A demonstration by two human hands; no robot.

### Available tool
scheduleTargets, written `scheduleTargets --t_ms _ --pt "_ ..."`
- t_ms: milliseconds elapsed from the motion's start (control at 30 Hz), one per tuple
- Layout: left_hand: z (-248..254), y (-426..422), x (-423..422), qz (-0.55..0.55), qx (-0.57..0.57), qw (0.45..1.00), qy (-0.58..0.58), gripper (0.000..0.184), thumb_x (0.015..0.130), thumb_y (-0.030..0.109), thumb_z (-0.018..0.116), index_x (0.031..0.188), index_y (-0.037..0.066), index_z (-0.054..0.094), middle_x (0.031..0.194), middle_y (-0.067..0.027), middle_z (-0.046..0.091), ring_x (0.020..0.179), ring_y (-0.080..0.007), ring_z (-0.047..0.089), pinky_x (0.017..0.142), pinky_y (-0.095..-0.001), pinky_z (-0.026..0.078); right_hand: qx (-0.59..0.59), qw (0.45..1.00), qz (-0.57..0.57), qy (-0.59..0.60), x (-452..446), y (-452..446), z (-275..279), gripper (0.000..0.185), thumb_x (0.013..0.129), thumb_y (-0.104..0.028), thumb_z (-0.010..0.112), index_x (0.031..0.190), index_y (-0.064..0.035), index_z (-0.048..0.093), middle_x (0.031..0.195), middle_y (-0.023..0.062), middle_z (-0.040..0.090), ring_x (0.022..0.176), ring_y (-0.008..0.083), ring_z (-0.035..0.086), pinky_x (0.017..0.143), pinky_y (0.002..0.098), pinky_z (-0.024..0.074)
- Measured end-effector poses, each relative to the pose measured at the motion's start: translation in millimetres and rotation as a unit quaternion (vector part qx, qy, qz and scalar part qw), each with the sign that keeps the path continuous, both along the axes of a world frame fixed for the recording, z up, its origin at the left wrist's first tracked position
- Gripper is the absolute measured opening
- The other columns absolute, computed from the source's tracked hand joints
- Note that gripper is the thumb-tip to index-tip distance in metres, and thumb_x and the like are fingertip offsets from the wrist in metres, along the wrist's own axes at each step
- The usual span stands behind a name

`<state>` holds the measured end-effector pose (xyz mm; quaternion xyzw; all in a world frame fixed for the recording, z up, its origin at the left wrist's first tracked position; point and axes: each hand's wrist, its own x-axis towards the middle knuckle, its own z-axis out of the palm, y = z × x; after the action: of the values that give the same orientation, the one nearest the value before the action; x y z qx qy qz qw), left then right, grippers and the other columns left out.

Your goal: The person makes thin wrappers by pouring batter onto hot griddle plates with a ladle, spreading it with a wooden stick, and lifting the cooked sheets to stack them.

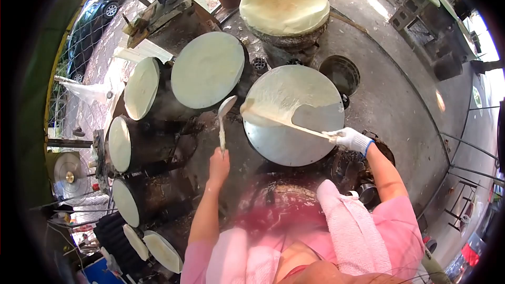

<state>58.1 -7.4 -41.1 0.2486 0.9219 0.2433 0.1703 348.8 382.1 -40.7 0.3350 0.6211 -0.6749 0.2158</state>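
Note:
My left hand (219, 166) is bare and closed round the handle of a ladle (227, 106), whose bowl is raised between two round plates. My right hand (349, 139), in a white glove with a blue cuff, grips the end of a long thin spreading stick (286, 122). The stick lies across the large round griddle (286, 150) in front of me. Pale wet batter (294, 84) covers the griddle's far part, with a bare grey patch right of centre. The near part of the metal shows bare.
Left of the griddle stands a round plate covered with batter (208, 70); several smaller ones curve down the left side. A large pale sheet (284, 5) tops a drum at the back. An open round pit (340, 74) is behind right. A fan (70, 176) stands far left.

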Motion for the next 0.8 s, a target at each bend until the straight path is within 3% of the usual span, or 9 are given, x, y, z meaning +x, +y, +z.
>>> scheduleTargets --t_ms 67,133,200,500,567,667,700,767,800 --pt "-5.4 19.0 -17.1 -0.044 -0.043 0.998 0.032 0.023 0.096 0.023 0.055 0.093 0.0 0.051 0.08 -0.0263 0.065 0.077 -0.0465 0.063 0.066 -0.0517 0.049 0.021 0.997 -0.043 0.052 13.0 8.4 -2.4 0.043 0.089 -0.023 0.071 0.13 -0.012 0.063 0.094 -0.0051 0.066 0.065 0.0032 0.046 0.058 0.0221 0.0425" --pt "-11.1 36.9 -28.7 -0.098 -0.093 0.989 0.067 0.023 0.096 0.024 0.054 0.096 0.001 0.05 0.079 -0.0261 0.065 0.077 -0.0456 0.064 0.067 -0.0525 0.051 0.117 0.978 -0.107 0.136 27.2 31.9 -77.8 0.044 0.089 -0.021 0.072 0.131 -0.0131 0.062 0.107 -0.0071 0.065 0.069 0.0018 0.047 0.061 0.0211 0.0435" --pt "-7.7 43.1 -32.0 -0.136 -0.137 0.978 0.08 0.023 0.097 0.024 0.054 0.097 0.002 0.05 0.077 -0.025 0.066 0.076 -0.045 0.065 0.067 -0.0523 0.052 0.15 0.968 -0.085 0.185 2.1 31.6 -68.3 0.042 0.091 -0.021 0.07 0.131 -0.0129 0.062 0.094 -0.0108 0.062 0.067 0.002 0.045 0.059 0.021 0.0415" --pt "28.2 -42.0 46.1 -0.215 -0.19 0.957 0.034 0.016 0.095 0.018 0.049 0.096 0.003 0.05 0.073 -0.021 0.065 0.068 -0.0425 0.065 0.063 -0.0519 0.053 -0.037 0.998 0.016 -0.037 31.5 -37.0 16.9 0.044 0.089 -0.026 0.071 0.13 -0.0116 0.063 0.069 -0.0085 0.049 0.054 0.004 0.04 0.048 0.022 0.0349" --pt "18.1 -56.7 72.9 -0.196 -0.185 0.962 -0.047 0.021 0.096 0.026 0.049 0.098 0.005 0.047 0.077 -0.0247 0.065 0.074 -0.0464 0.064 0.065 -0.0578 0.05 0.0 0.999 -0.039 0.002 76.6 -60.6 -3.2 0.049 0.087 -0.025 0.073 0.133 -0.0123 0.06 0.072 -0.0086 0.052 0.057 0.0032 0.044 0.05 0.0206 0.0368" --pt "5.9 -58.7 94.4 -0.218 -0.166 0.953 -0.127 0.02 0.096 0.024 0.049 0.1 0.003 0.05 0.079 -0.0264 0.064 0.078 -0.0472 0.063 0.068 -0.0559 0.049 -0.204 0.918 -0.336 0.056 96.2 -148.3 12.8 0.05 0.086 -0.022 0.074 0.132 -0.0076 0.058 0.077 -0.0078 0.055 0.062 0.004 0.05 0.052 0.0183 0.0394" --pt "13.8 -54.4 89.5 -0.239 -0.135 0.949 -0.158 0.02 0.097 0.021 0.047 0.099 0.002 0.052 0.08 -0.0264 0.064 0.079 -0.0475 0.063 0.07 -0.054 0.049 -0.189 0.911 -0.365 -0.018 88.7 -178.8 16.5 0.038 0.087 -0.022 0.072 0.12 -0.0055 0.062 0.073 -0.0073 0.054 0.06 0.0033 0.049 0.051 0.0181 0.0403" --pt "28.0 -55.7 67.9 -0.239 0.008 0.949 -0.205 0.021 0.094 0.022 0.057 0.093 0.0 0.054 0.077 -0.0254 0.062 0.069 -0.0411 0.063 0.063 -0.0461 0.048 -0.332 0.867 -0.363 0.082 68.1 -226.3 -35.1 0.027 0.091 -0.027 0.068 0.11 -0.0085 0.063 0.07 -0.0056 0.054 0.054 0.0027 0.047 0.048 0.0182 0.0401" --pt "45.9 -56.3 58.6 -0.194 0.035 0.951 -0.24 0.02 0.093 0.019 0.06 0.092 0.0 0.056 0.07 -0.0207 0.058 0.059 -0.0271 0.058 0.059 -0.0392 0.046 -0.31 0.867 -0.382 0.082 38.1 -247.1 -21.2 0.024 0.093 -0.03 0.065 0.105 -0.0097 0.063 0.068 -0.0052 0.052 0.051 0.0033 0.046 0.046 0.0182 0.039"
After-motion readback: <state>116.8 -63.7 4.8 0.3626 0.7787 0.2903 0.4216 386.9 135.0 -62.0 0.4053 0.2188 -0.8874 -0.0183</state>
